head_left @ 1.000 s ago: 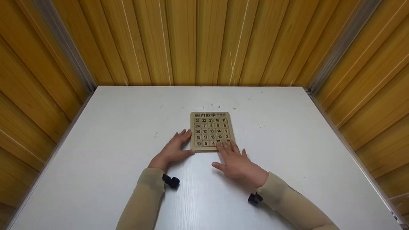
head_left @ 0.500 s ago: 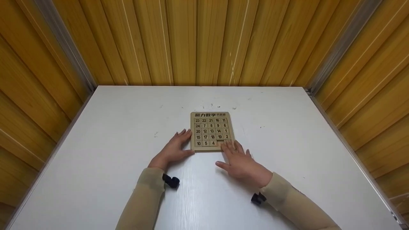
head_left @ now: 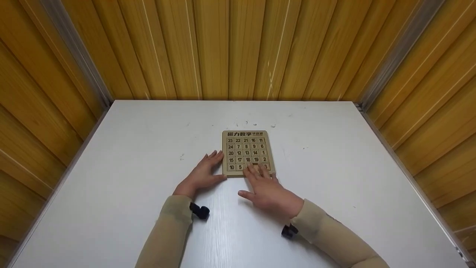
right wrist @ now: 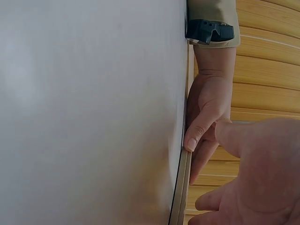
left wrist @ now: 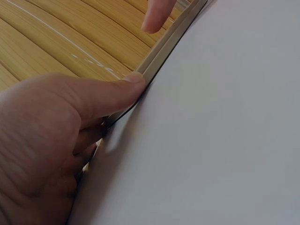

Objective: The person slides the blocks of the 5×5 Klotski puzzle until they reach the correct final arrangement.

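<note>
A wooden number slide puzzle (head_left: 235, 173) lies flat on the white table, its numbered tiles in rows below a printed heading. My left hand (head_left: 202, 173) holds its lower left corner, fingers along the left side and thumb against the near edge. In the left wrist view, that thumb (left wrist: 115, 96) presses on the puzzle's edge (left wrist: 161, 49). My right hand (head_left: 266, 191) lies over the bottom row with fingers extended, fingertips on the tiles right of the 5, thumb spread to the left. Tile 3 (head_left: 265, 166) shows partly at the bottom right; the fingers hide the slots beside it.
The white table (head_left: 327, 167) carries small dark marks (head_left: 255, 124) beyond the puzzle. Yellow wood-patterned panels (head_left: 238, 48) stand behind and on both sides, with grey metal posts (head_left: 80, 56) at the corners. A black camera mount (head_left: 200, 211) sits at the left wrist.
My right hand shifted right along the bottom row, then back left, further than where it began. Tile 3 now shows at the bottom right and tile 4 is covered. My left hand stayed put.
</note>
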### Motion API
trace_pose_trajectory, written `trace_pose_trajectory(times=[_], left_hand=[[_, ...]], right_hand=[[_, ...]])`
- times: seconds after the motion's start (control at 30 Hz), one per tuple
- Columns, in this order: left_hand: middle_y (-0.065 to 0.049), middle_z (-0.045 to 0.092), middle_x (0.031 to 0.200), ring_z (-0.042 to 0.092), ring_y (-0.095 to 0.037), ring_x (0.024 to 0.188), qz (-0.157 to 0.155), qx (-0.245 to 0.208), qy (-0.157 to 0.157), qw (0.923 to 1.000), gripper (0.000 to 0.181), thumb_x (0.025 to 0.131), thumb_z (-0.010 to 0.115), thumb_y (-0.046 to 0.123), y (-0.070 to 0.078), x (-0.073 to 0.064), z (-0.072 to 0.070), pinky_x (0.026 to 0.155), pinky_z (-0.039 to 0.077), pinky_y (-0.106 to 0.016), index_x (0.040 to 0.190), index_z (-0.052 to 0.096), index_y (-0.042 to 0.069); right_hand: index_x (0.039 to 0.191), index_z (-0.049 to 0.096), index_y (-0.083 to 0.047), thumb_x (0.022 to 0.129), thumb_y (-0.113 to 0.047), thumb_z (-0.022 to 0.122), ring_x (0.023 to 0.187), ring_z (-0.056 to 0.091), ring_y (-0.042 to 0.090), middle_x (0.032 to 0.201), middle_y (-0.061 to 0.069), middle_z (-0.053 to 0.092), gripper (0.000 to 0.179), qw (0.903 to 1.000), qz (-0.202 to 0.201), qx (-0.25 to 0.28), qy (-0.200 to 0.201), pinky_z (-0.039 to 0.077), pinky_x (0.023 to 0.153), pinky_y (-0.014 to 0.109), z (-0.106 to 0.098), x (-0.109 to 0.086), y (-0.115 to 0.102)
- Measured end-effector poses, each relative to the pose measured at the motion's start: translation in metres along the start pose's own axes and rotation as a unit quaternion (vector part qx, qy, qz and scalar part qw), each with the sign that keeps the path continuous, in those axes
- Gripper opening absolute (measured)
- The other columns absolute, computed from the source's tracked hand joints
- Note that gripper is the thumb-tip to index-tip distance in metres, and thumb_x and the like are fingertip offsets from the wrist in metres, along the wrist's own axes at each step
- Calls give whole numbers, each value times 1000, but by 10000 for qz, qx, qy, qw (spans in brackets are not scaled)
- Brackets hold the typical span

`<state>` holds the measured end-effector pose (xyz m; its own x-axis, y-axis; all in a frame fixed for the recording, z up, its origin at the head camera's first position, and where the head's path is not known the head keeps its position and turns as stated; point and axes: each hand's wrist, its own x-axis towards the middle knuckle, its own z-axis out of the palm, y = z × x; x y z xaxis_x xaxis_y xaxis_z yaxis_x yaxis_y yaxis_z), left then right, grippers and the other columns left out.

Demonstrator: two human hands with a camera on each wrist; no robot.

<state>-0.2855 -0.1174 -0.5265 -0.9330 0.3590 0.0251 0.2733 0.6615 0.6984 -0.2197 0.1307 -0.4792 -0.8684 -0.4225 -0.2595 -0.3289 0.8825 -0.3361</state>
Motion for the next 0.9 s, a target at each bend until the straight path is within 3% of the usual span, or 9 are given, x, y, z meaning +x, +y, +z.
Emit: trace_pose_trajectory(times=[0.5,0.67,0.9], left_hand=[[-14,27,170,16,-39,160,-21,-37,5,10000,85,89,79,29,0,-1,0,132,12,-56,160,36,11],[-9,28,170,15,-34,161,-59,-42,-16,10000,85,89,79,29,1,0,0,133,11,-53,160,36,12],[-9,28,170,15,-33,161,-102,-64,7,9999,84,89,79,30,1,1,1,134,11,-52,160,37,12]], right_hand=[[167,9,-20,102,-63,47,162,-8,36,175,2,3,87,9999,97,-117,10,4,127,70,-3,-6,13],[167,14,-17,102,-60,50,162,-3,38,175,4,10,86,9997,228,-92,47,6,126,73,-5,-7,17],[167,16,-18,101,-60,52,162,-3,37,175,5,13,86,9996,254,59,97,5,127,71,-6,-5,11]])
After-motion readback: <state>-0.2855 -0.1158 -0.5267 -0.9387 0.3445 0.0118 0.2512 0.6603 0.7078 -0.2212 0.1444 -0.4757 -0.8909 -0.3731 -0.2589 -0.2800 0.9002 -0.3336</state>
